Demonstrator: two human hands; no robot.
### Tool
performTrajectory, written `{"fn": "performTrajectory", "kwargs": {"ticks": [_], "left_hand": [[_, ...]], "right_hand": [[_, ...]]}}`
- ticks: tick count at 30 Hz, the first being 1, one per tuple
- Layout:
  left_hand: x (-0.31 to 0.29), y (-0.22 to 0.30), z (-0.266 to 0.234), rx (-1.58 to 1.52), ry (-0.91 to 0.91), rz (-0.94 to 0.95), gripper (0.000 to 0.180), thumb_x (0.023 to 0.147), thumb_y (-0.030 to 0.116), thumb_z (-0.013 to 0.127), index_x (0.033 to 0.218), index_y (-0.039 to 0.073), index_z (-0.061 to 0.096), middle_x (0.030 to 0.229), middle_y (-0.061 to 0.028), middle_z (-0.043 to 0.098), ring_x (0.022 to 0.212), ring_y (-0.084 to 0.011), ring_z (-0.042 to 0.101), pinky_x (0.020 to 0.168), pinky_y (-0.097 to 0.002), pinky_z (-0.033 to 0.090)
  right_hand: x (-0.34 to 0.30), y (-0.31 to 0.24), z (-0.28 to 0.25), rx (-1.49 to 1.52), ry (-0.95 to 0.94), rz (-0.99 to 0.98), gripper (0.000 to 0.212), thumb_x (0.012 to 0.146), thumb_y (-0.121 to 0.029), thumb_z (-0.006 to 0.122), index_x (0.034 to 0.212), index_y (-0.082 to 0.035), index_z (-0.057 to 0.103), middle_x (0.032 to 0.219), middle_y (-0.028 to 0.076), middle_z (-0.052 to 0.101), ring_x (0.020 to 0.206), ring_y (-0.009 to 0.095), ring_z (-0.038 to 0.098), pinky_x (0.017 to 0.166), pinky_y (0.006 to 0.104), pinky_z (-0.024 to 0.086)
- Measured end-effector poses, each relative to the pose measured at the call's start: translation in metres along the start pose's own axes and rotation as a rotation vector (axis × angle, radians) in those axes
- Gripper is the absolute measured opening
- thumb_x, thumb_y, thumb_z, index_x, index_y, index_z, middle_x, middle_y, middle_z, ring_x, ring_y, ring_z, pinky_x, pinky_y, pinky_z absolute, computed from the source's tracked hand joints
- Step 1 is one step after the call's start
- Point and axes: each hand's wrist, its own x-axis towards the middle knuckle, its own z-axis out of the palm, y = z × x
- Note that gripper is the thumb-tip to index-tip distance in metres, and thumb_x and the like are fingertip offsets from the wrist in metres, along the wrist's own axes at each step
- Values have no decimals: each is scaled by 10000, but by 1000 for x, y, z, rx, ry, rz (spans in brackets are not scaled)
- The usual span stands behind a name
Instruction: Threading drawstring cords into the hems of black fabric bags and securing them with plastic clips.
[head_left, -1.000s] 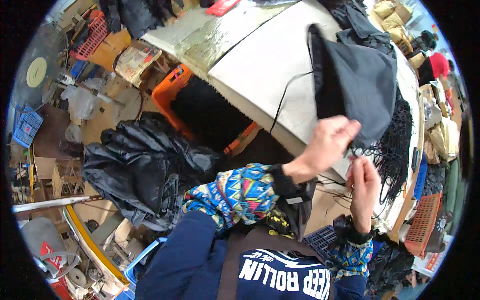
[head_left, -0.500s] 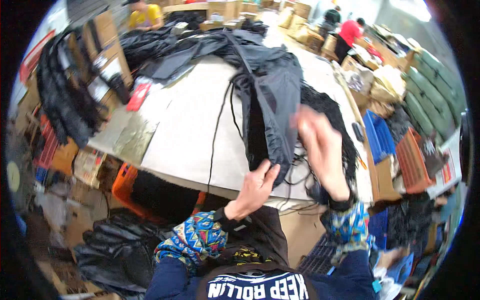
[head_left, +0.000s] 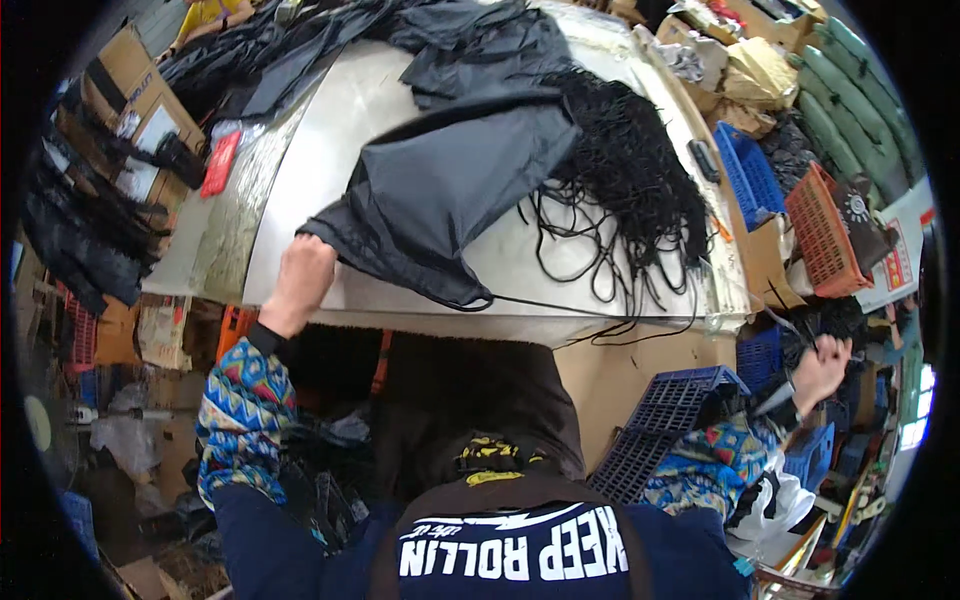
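Note:
A black fabric drawstring bag (head_left: 430, 175) lies spread on the white table with its opening edge toward me. My left hand (head_left: 305, 282) is closed on the left corner of that edge, at the table's front. From the opposite corner a black cord (head_left: 550, 304) runs fairly straight to the right, toward my right hand (head_left: 822, 372). That hand is closed, stretched far out beyond the table's right edge. The cord's last stretch by the fingers is hard to make out. Beside the bag lies a heap of black cords (head_left: 640, 160), with loose loops hanging forward.
More black fabric (head_left: 480, 45) covers the table's far side. A red packet (head_left: 221, 165) lies at the left. Blue (head_left: 750, 175) and orange (head_left: 828, 230) plastic baskets stand along the right, with another blue basket (head_left: 665, 420) below the table edge. A person's arm shows at the upper left.
My right hand has swung from beside the bag far out to the right. My left hand has moved left with the bag's corner, and the bag now lies spread out sideways.

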Motion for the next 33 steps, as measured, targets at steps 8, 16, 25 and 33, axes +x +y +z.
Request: {"fn": "performTrajectory", "kwargs": {"ticks": [8, 16, 25, 33], "left_hand": [[0, 45, -76, -991, 172, -430, 125, 812, -49, 490, 796, -25, 611, 687, -44, 595, 669, -118, 589, 610, -257, 477], [-45, 151, -23, -532, -147, 207, 305, 798, 190, 662, 1052, 32, 606, 1044, -108, 614, 914, -285, 588, 803, -360, 478], [-75, 199, 10, -1298, -28, -636, 128, 830, 100, 649, 867, -22, 635, 730, -39, 586, 653, -105, 548, 581, -263, 433], [-59, 222, -3, -1442, 10, -670, 178, 791, 108, 691, 859, -39, 619, 840, -19, 518, 667, -70, 493, 587, -224, 396]], "right_hand": [[-185, 138, 188, -849, -463, 804, 202, 943, -229, 503, 931, -57, 606, 760, -17, 574, 581, 42, 478, 446, 152, 290], [-234, 269, 255, -761, -1174, 1242, 249, 969, -260, 465, 1026, -43, 572, 965, 31, 649, 701, 16, 567, 411, 154, 262], [-244, 295, 248, -548, -821, 1400, 209, 971, -205, 466, 994, -20, 560, 1237, 84, 538, 955, 159, 643, 367, 156, 263], [-248, 302, 244, -552, -827, 1384, 225, 961, -236, 490, 1031, -36, 565, 1215, 66, 554, 969, 139, 637, 369, 152, 261]]}}
